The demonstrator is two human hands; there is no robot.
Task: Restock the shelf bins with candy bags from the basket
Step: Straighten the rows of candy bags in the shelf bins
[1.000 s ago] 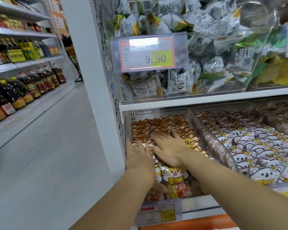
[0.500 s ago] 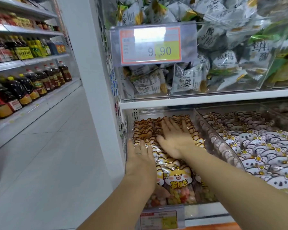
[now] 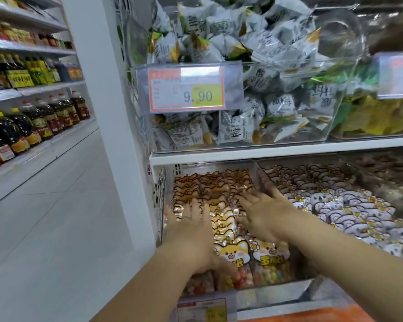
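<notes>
A white shelf [image 3: 265, 152] is seen carrying clear bins on two levels. The upper bin [image 3: 316, 135] is heaped with grey-white packets, and a price tag [image 3: 186, 89] reading 9.90 is fixed to its front. Below, the lower bin [image 3: 277, 296] is packed with rows of fox-faced candy bags [image 3: 233, 252]; pale bags [image 3: 347, 205] are ranked just beside them on the right. The right hand [image 3: 265, 214] is pressed flat on the rows further back, fingers spread, nothing gripped. The left hand [image 3: 191, 231] is laid flat on the bags at the bin's left side, fingers straight and apart. A ring [image 3: 186, 217] is worn on it.
</notes>
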